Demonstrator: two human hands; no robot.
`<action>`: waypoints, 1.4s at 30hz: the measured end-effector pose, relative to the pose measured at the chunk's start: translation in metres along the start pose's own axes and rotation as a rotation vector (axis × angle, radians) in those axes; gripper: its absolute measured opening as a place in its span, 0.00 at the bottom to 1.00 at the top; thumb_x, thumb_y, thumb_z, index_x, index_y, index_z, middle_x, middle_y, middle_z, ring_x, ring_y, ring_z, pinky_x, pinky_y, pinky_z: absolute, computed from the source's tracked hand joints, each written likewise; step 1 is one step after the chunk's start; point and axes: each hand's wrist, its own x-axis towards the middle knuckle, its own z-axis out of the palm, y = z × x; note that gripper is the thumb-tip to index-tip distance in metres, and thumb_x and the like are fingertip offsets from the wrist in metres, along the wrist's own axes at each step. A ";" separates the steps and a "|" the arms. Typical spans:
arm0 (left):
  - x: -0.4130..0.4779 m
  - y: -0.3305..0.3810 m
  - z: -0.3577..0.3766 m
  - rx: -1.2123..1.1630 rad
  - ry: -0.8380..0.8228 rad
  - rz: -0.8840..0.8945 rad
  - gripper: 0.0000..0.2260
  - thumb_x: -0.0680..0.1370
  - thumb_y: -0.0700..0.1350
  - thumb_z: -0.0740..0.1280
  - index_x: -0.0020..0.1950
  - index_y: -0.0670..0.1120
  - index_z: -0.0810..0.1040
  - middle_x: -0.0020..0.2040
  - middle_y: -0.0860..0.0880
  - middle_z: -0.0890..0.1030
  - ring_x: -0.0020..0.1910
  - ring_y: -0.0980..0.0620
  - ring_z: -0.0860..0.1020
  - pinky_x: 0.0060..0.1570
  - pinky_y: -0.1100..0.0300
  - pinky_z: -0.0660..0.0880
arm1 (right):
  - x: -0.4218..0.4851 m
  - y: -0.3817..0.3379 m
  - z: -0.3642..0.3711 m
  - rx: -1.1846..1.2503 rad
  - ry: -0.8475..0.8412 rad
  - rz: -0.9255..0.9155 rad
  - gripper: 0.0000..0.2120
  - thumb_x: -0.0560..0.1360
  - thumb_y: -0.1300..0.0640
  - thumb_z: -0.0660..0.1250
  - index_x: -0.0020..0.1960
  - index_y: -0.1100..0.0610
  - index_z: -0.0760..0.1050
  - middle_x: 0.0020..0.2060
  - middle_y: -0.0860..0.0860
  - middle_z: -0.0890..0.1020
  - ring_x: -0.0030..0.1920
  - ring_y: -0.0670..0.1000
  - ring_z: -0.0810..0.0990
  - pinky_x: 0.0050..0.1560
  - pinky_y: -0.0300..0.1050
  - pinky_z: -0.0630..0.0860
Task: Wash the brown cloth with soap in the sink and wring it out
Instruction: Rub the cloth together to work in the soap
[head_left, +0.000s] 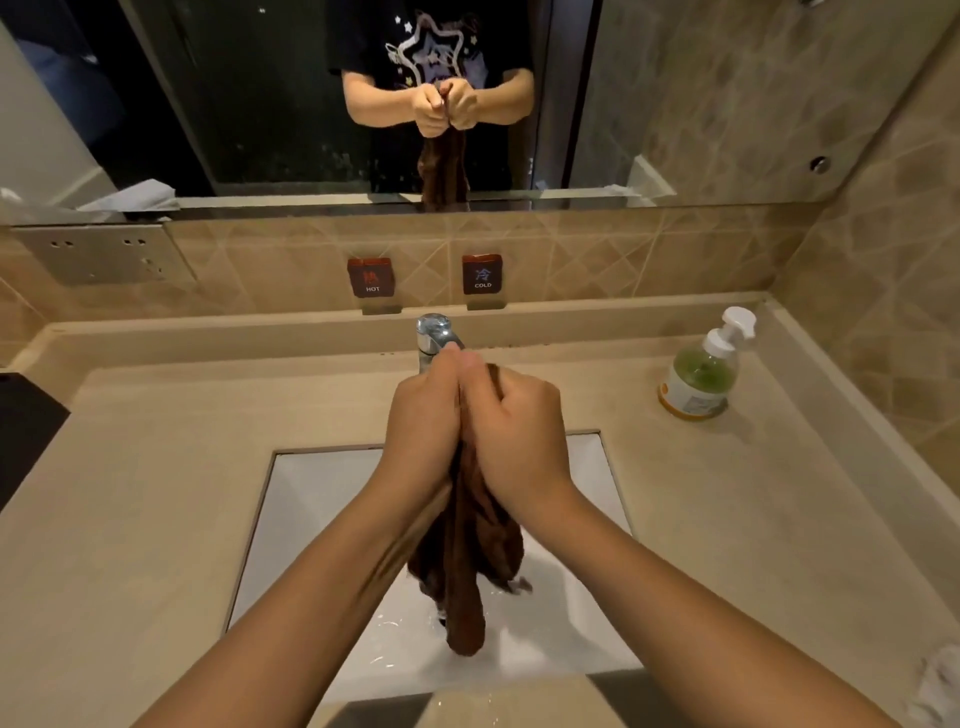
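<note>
the faucet (434, 335) stands at the back of the sink (311, 493), just behind the left hand (423, 415) and right hand (519, 431), which grip the brown cloth (467, 571) hanging down the sink's middle. white sink wall shows open on either side of the cloth. broad counter (171, 493) runs left and right; a soap bottle (698, 376) stands well right, near the back ledge.

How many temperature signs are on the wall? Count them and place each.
2. The HOT sign hangs on the wall above and left of the tap; the COLD sign hangs above and right of it. None looks hidden.
</note>
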 end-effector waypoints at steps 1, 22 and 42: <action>0.001 -0.001 0.001 0.009 0.022 0.001 0.16 0.81 0.44 0.58 0.33 0.44 0.71 0.25 0.52 0.75 0.21 0.65 0.72 0.21 0.74 0.65 | -0.002 0.000 0.002 0.002 -0.005 -0.020 0.25 0.78 0.52 0.59 0.23 0.49 0.61 0.18 0.45 0.65 0.21 0.45 0.64 0.26 0.44 0.62; 0.011 -0.007 -0.003 -0.009 -0.018 -0.048 0.16 0.81 0.47 0.57 0.34 0.48 0.73 0.20 0.57 0.76 0.19 0.64 0.73 0.19 0.71 0.68 | 0.005 0.006 0.012 -0.030 0.064 -0.015 0.25 0.79 0.52 0.58 0.23 0.49 0.61 0.19 0.45 0.66 0.22 0.44 0.65 0.26 0.42 0.61; 0.025 0.000 -0.039 -0.229 -0.474 -0.108 0.27 0.69 0.64 0.62 0.51 0.44 0.84 0.52 0.40 0.84 0.52 0.45 0.82 0.45 0.58 0.80 | 0.070 0.003 -0.066 -0.007 -1.034 0.198 0.20 0.66 0.33 0.61 0.46 0.45 0.80 0.44 0.44 0.84 0.48 0.45 0.82 0.48 0.38 0.78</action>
